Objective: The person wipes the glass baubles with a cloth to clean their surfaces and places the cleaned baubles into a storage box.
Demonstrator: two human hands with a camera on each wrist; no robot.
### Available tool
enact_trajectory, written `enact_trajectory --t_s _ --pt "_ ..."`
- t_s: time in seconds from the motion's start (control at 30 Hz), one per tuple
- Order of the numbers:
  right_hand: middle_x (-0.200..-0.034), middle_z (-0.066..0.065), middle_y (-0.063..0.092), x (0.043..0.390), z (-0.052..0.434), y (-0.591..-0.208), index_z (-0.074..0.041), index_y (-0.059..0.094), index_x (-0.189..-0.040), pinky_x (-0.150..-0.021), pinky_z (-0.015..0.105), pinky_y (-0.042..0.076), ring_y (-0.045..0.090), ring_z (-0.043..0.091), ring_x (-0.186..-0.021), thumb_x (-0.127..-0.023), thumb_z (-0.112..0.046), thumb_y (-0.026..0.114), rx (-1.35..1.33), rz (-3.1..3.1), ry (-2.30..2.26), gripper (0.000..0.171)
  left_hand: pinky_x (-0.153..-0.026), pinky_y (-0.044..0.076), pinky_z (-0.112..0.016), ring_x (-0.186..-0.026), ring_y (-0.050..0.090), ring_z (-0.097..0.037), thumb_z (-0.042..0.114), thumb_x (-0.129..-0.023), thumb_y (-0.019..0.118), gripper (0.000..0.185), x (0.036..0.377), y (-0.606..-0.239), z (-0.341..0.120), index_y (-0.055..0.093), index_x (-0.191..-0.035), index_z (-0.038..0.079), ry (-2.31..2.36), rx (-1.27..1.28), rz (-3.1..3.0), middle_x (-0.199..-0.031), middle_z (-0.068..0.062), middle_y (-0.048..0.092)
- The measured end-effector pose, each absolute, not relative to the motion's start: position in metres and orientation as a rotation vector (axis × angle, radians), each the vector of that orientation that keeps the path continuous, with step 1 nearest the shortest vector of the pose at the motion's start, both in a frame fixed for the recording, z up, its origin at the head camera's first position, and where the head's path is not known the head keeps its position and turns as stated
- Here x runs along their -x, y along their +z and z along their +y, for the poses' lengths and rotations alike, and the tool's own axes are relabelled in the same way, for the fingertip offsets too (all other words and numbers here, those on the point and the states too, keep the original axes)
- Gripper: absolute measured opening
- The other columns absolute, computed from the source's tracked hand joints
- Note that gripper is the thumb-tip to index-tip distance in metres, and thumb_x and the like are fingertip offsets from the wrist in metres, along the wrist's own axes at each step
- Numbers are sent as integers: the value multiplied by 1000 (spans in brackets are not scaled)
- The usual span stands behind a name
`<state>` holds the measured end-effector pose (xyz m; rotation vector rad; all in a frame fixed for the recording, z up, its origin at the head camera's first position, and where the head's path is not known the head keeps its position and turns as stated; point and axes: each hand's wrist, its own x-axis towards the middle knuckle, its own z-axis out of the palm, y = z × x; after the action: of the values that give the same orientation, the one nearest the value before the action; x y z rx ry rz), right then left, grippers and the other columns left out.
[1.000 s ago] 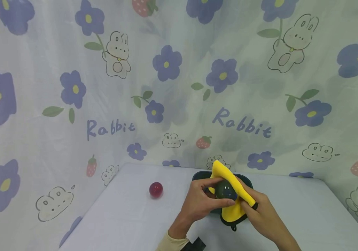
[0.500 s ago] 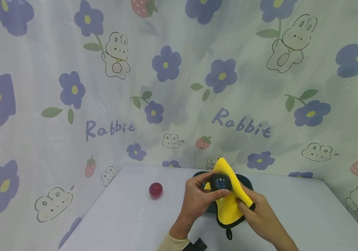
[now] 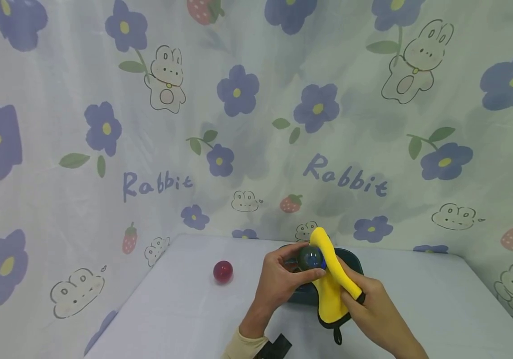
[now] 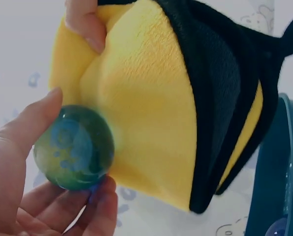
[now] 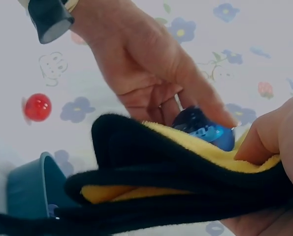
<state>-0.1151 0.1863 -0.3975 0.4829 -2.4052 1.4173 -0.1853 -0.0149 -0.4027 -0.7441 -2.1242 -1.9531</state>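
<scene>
white table [image 3: 180, 309] below; left hand [image 3: 279, 278] pinches dark ball [image 3: 309, 258] beside cloth [image 3: 331, 301].

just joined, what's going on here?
A person is working with both bare hands. The left hand holds a dark glassy ball between thumb and fingers, up against a folded yellow cloth gripped by the right hand. A dark green bin stands partly hidden behind them, with something round and purplish inside. A red ball sits untouched on the white table.
</scene>
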Motion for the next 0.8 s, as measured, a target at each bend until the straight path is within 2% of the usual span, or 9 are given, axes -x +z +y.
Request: enact_trajectory --t_s 0.07,0.17,0.27,0.33,0.5,0.57,0.7,0.8 --pt "-131 22 70 114 186 -397 4 50 -149 -80 34 65 72 8 -96 -91 10 63 -485 -2404 1385 59 -99 60 -35 -111 72 -12 32 -81 89 50 187 -403 -16 72 -128 24 -1925 746 -2164 -125 2 74" --pt "-131 21 70 112 185 -395 2 50 -149 -80 34 65 71 8 -95 -89 12 63 -497 -2408 1332 62 -98 60 -32 -110 71 -14 32 -81 89 51 189 -404 -17 72 -127 22 -1894 736 -2229 -126 0 74" --pt "-135 20 68 110 185 -394 0 51 -150 -81 34 65 72 9 -100 -88 14 64 -553 -2388 1269 65 -92 61 -26 -104 72 -13 33 -79 90 54 189 -404 -17 72 -128 18 -1874 731 -2281 -126 -2 73" --pt "-139 18 67 111 186 -394 -3 51 -151 -83 33 65 71 10 -105 -87 15 65 -602 -2366 1209 68 -85 62 -24 -95 72 -11 33 -79 91 56 189 -404 -16 72 -129 19 -1860 745 -2301 -125 -1 74" --pt "-149 13 61 113 188 -396 -10 51 -152 -90 18 59 67 9 -117 -83 18 69 -664 -2329 1057 76 -69 58 -21 -72 60 -4 33 -78 91 49 188 -403 -15 76 -124 24 -1797 811 -2336 -111 3 77" --pt "-152 11 58 114 188 -397 -12 51 -153 -93 12 54 65 8 -122 -81 20 69 -678 -2317 1018 80 -64 55 -20 -67 56 -4 31 -78 91 44 187 -403 -15 77 -119 25 -1776 835 -2350 -102 0 77" --pt "-153 12 56 116 188 -399 -14 51 -153 -98 7 48 63 16 -130 -78 22 70 -717 -2275 960 86 -59 51 -19 -62 52 -7 30 -78 91 40 186 -402 -15 78 -116 27 -1763 873 -2377 -92 -2 74" --pt "-154 12 56 119 189 -400 -15 49 -154 -100 6 47 62 23 -131 -78 22 71 -735 -2259 931 88 -58 50 -17 -61 51 -8 29 -79 90 39 184 -401 -15 77 -116 29 -1786 904 -2387 -91 2 74"
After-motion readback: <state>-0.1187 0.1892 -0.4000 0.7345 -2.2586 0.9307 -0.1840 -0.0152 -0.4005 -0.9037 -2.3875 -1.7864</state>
